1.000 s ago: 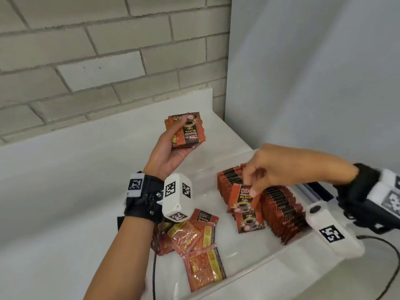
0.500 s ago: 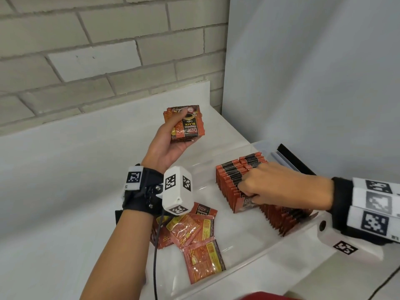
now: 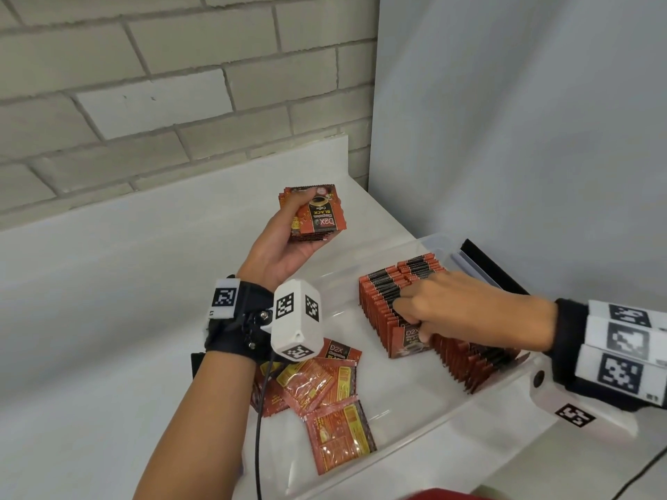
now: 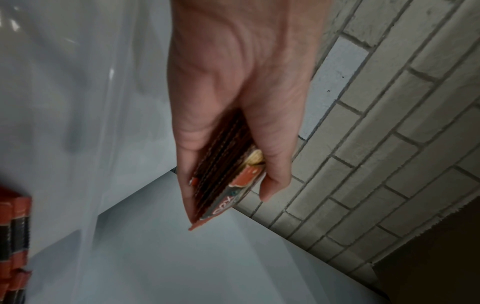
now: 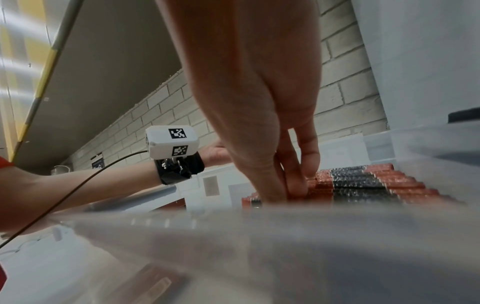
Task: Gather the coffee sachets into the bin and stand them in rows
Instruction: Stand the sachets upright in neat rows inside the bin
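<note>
A clear plastic bin [image 3: 415,452] lies on the white table. Inside it, red and black coffee sachets stand in a long row [image 3: 382,286], also seen in the right wrist view [image 5: 363,183]. My right hand [image 3: 411,321] is down in the bin, fingers over the row's front end and thumb on the front sachet [image 3: 406,346], pinching it against the row. My left hand [image 3: 301,207] is raised above the table behind the bin and grips a small stack of sachets [image 3: 317,220], thumb on top; the stack's edge shows in the left wrist view [image 4: 223,185]. Several loose sachets [image 3: 325,387] lie flat at the bin's left end.
A brick wall [image 3: 144,84] stands behind the table and a grey panel [image 3: 523,120] closes the right side. A black object [image 3: 494,270] lies beyond the bin's far right edge. A black cable [image 3: 258,427] hangs from my left wrist over the loose sachets.
My right hand has carried a sachet down from above the bin to the front of the standing row and now holds it there. My left hand has stayed raised with its stack.
</note>
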`<state>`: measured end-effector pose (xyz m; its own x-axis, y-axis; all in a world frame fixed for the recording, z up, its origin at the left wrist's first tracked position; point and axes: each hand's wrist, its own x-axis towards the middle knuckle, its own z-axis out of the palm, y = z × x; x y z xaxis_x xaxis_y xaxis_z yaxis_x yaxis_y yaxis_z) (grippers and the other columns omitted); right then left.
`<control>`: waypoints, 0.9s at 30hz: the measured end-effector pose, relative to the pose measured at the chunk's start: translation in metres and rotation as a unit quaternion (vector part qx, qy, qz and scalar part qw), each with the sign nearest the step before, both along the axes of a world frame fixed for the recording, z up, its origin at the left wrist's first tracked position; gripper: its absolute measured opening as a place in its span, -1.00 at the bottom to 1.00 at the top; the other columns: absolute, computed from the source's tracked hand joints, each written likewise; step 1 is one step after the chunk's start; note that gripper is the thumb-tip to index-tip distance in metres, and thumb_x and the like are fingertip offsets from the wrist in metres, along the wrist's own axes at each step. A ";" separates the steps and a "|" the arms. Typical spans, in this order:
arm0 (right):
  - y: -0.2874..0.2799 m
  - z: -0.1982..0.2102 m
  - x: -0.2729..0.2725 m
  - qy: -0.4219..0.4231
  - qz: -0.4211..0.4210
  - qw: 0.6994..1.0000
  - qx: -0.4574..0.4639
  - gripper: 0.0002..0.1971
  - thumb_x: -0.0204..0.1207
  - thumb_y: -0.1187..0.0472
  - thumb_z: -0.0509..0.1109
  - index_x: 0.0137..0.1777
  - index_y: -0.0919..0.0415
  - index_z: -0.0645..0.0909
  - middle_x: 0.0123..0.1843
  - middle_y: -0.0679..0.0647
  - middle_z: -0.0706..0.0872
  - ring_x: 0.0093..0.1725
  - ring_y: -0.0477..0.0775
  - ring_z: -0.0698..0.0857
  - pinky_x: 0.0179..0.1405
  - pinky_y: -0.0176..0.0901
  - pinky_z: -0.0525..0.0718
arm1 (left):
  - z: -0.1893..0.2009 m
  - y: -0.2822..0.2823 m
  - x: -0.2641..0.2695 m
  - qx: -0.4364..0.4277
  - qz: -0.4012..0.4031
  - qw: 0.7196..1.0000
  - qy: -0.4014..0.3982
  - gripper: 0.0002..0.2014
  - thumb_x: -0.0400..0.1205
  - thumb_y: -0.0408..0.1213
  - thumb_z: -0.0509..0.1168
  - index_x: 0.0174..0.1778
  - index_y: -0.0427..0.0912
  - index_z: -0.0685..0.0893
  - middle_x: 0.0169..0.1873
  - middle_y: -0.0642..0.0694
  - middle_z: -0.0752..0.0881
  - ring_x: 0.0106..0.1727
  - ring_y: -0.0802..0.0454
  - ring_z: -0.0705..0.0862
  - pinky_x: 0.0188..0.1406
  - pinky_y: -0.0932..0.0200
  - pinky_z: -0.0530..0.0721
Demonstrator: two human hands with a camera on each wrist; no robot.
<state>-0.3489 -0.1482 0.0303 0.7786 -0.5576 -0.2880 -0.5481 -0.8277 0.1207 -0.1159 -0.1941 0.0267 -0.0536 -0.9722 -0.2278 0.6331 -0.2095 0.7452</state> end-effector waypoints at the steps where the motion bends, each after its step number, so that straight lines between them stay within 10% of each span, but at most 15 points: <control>1: 0.000 0.000 0.000 -0.003 -0.003 1.000 0.003 -0.74 0.53 0.14 0.41 -0.15 0.06 0.31 -0.18 -0.12 0.42 -0.21 -0.06 0.45 -0.51 -0.31 0.11 | 0.000 0.000 0.000 0.007 0.002 1.000 0.002 -0.60 0.60 -0.28 0.33 0.35 -0.32 0.56 0.17 -0.32 0.73 0.08 -0.15 0.77 -0.02 -0.04 0.78; 10: -0.005 0.006 -0.006 -0.129 -0.110 0.977 0.128 -0.66 0.36 -0.08 0.56 -0.06 0.04 0.51 -0.11 -0.15 0.59 -0.14 -0.16 0.57 -0.26 -0.35 0.46 | -0.002 -0.001 -0.002 0.000 0.002 1.000 0.002 -0.78 0.62 -0.44 0.29 0.18 -0.30 0.61 -0.06 -0.25 0.82 -0.02 -0.10 0.81 -0.03 -0.02 0.80; 17: -0.017 0.030 0.007 -0.428 -0.287 0.822 0.243 -0.52 0.25 -0.25 0.48 0.04 0.06 0.63 -0.16 -0.03 0.77 -0.23 -0.14 0.74 -0.08 -0.26 0.72 | 0.002 0.002 -0.011 -0.052 -0.030 0.998 -0.007 -0.72 0.46 -0.44 0.34 0.10 -0.30 0.66 -0.08 -0.22 0.82 -0.06 -0.07 0.81 -0.02 0.03 0.80; 27: -0.043 0.024 0.029 -0.598 -0.343 0.652 0.316 -0.79 0.51 0.28 0.47 0.09 0.32 0.59 -0.28 0.07 0.78 -0.33 -0.11 0.73 -0.25 -0.33 0.70 | 0.002 0.008 -0.016 -0.076 -0.090 0.992 -0.044 -0.67 0.51 -0.48 0.34 0.22 -0.33 0.63 0.04 -0.26 0.80 0.04 -0.13 0.80 -0.01 0.03 0.78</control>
